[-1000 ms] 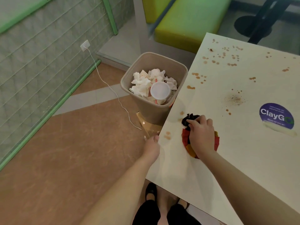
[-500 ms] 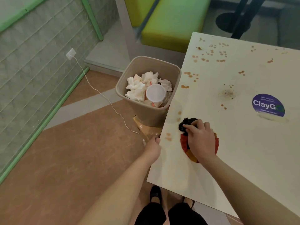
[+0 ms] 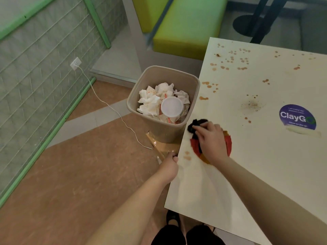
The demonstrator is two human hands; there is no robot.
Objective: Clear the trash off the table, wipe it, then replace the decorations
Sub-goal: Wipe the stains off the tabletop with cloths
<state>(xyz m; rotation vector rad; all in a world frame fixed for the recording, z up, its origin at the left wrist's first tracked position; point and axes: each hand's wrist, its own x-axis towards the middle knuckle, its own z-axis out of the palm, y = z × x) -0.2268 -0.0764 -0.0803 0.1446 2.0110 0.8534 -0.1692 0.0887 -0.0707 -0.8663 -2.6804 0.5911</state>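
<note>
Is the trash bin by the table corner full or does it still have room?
Nearly full. The bin holds crumpled napkins and a white lid piled high inside, though still below its rim.

We see a cream tabletop [image 3: 247, 165] spattered with brown sauce drops [image 3: 230, 59] toward its far edge and left side, plus a gritty smudge [image 3: 253, 105] near the middle. A round purple ClayGo sticker [image 3: 297, 117] sits flat at the right. A red, black and orange cloth [image 3: 228, 144] lies near the left edge, under our right hand [image 3: 210, 140].
</note>
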